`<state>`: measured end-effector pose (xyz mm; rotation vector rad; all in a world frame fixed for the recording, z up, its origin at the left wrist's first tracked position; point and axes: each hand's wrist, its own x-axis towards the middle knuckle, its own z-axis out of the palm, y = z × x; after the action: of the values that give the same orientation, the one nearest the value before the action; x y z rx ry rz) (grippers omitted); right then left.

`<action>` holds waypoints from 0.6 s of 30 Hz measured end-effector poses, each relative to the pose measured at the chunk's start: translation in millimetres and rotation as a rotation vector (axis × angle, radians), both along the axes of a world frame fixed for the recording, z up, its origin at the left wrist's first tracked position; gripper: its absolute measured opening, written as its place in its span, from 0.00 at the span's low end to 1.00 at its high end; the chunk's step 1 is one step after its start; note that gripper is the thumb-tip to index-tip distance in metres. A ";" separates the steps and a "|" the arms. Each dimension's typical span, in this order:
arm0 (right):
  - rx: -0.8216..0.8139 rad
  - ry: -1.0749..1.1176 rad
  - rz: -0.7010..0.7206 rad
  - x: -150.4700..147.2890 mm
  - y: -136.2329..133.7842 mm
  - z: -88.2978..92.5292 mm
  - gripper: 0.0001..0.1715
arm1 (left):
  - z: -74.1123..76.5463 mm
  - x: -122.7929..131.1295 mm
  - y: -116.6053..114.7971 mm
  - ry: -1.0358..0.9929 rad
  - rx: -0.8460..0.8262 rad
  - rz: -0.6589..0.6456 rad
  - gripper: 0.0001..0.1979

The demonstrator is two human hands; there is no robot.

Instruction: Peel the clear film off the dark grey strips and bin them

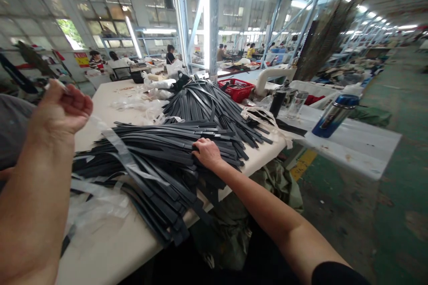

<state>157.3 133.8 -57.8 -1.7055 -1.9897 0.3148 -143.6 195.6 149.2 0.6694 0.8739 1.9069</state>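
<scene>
Bundles of long dark grey strips (160, 142) lie in a pile across the pale table (110, 256). My right hand (207, 153) rests on the near bundle, its fingers curled at the strips' edge. Raised at the left, above the table, my left hand (65, 102) has its fingers curled, with a small whitish thing pinched at thumb and forefinger. A translucent plastic strip (117, 142) runs from below that hand over the dark strips. More dark strips (207, 98) fan out behind.
Beyond the pile stands a red basket (236, 90). A blue flask (334, 116) and a black bottle (278, 101) are on the white side table (361, 151) at the right. Crumpled clear plastic (140, 104) lies at the back left. Grey clothing shows at the left edge; several people sit farther off.
</scene>
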 end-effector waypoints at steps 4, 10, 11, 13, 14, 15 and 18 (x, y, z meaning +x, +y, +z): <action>0.015 -0.119 -0.012 -3.1 8.0 4.3 0.15 | 9.6 20.0 -13.5 -0.156 0.151 -0.212 0.19; 0.013 -0.118 -0.054 0.0 5.1 25.3 0.18 | -93.6 61.0 -56.8 -0.207 -0.166 -0.370 0.19; 0.008 -0.102 -0.058 1.5 -1.1 29.5 0.18 | -117.6 67.6 -67.7 -0.199 -0.235 -0.397 0.19; -0.010 -0.060 -0.049 4.1 -20.1 36.9 0.15 | -162.0 80.9 -93.0 -0.196 -0.388 -0.489 0.16; -0.025 -0.034 -0.031 5.1 -32.8 39.3 0.14 | -180.5 87.9 -106.3 -0.193 -0.433 -0.544 0.14; -0.043 -0.005 -0.005 6.0 -47.7 40.4 0.16 | -195.3 95.0 -119.1 -0.196 -0.466 -0.592 0.12; -0.115 0.083 0.104 12.1 -101.5 33.7 0.18 | -217.0 114.2 -146.3 -0.228 -0.484 -0.665 0.05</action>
<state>169.4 32.3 -24.1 -1.6319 -2.0376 0.5381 -29.4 49.3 -67.8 0.3679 0.7960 1.0950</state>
